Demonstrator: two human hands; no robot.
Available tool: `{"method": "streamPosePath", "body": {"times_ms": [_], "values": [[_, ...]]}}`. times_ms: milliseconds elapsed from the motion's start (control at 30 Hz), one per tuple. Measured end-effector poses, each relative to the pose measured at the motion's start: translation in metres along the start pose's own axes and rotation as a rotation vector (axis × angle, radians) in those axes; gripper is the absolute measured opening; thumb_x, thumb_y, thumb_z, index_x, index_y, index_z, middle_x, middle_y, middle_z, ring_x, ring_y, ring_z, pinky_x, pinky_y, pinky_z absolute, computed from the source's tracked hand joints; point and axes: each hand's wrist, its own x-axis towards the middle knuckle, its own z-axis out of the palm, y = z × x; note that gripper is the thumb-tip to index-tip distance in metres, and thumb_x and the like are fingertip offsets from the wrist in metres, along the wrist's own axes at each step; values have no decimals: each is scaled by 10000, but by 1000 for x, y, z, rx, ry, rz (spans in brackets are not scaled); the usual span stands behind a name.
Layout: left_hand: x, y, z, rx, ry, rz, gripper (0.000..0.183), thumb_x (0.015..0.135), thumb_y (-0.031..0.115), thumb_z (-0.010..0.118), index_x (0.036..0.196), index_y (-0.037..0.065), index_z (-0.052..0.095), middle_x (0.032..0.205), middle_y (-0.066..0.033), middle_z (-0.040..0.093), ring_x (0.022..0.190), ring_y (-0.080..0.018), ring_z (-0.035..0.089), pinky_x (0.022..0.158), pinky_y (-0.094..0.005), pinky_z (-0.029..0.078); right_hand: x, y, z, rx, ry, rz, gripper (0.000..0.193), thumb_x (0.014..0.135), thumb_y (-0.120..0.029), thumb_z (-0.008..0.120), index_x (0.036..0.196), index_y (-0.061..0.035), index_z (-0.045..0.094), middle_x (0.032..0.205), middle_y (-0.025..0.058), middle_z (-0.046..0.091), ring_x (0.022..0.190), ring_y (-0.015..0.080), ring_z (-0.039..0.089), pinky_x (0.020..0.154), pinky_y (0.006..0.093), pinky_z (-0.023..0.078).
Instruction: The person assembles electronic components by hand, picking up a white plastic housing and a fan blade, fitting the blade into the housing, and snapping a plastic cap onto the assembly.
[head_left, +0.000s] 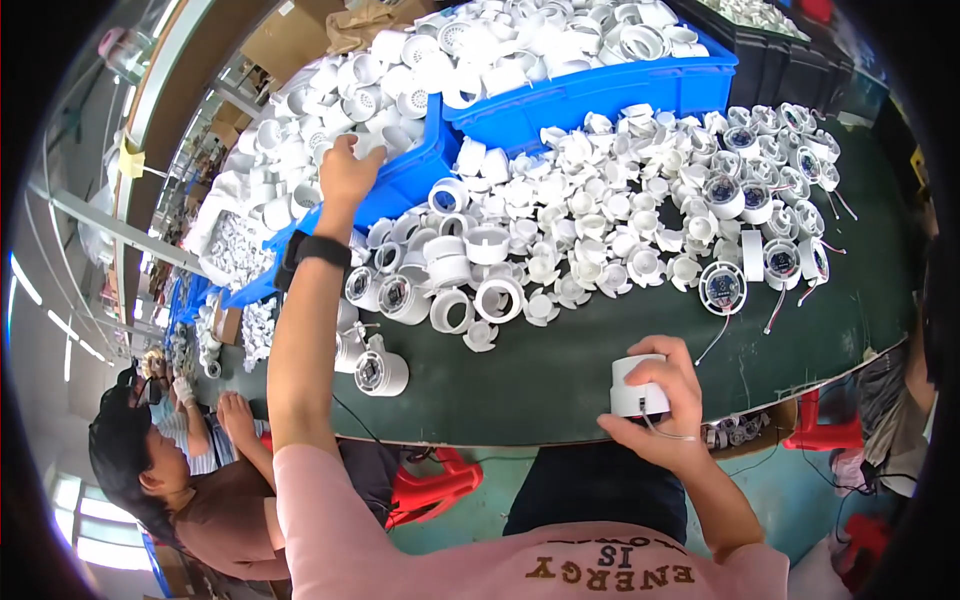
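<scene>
My left hand (348, 172) reaches over the rim of the left blue bin (405, 178), its fingers curled round a white plastic cup (368, 143) among many others; part of that grip is hidden. In front of my body, above the near edge of the table, my right hand (672, 410) grips a white cylindrical housing (626, 400). A small dark slot shows on the side of this housing, and a thin pale wire (665, 434) trails from it across my palm.
Small white brackets (590, 200) cover the dark green table (510, 390). Wired round units (722, 288) gather at the right, white rings (498, 298) at the left. Another blue bin (600, 95) of white parts stands behind. A co-worker (190, 480) sits left, near a red stool (435, 490).
</scene>
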Motion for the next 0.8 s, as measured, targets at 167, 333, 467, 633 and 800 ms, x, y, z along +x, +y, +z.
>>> {"method": "streamPosePath", "body": {"times_ms": [167, 333, 467, 633, 800], "values": [[47, -22, 27, -132, -337, -100, 772, 651, 402, 733, 1191, -119, 551, 1124, -283, 614, 1033, -326, 621, 903, -362, 468, 0, 2, 3, 44, 75, 52, 656, 619, -74, 781, 1170, -62, 424, 1126, 168, 518, 921, 207, 543, 781, 315, 465], [51, -36, 25, 10, -275, -69, 609, 688, 343, 676, 1146, -53, 612, 1067, -261, 646, 1000, -350, 634, 873, -369, 482, -5, 3, 10, 396, 212, 208, 648, 705, -91, 694, 1244, -67, 334, 1253, 167, 455, 998, 173, 503, 856, 299, 433], [20, -8, 10, -36, -38, 132, 399, 721, 151, 594, 1099, 42, 661, 963, -193, 689, 916, -300, 660, 829, -358, 498, -6, 6, -1, 166, 124, 140, 634, 748, -52, 667, 1305, -48, 364, 1292, 151, 440, 1051, 193, 500, 925, 319, 413], [-93, 112, -34, -624, -304, 195, 451, 700, -102, 436, 1102, -5, 617, 1010, -82, 656, 926, -156, 620, 810, -258, 488, -1, -9, -1, 573, 165, 254, 701, 781, -109, 722, 1348, 2, 326, 1321, 169, 460, 1176, 230, 497, 983, 354, 404], [-221, 169, -57, -1016, -1021, -213, 379, 765, -42, 505, 1134, -19, 592, 1062, -82, 627, 961, -168, 610, 837, -254, 467, 25, -54, -12, 62, -37, -22, 722, 715, -115, 768, 1331, 34, 424, 1260, 180, 479, 1084, 254, 528, 844, 319, 481]]}}
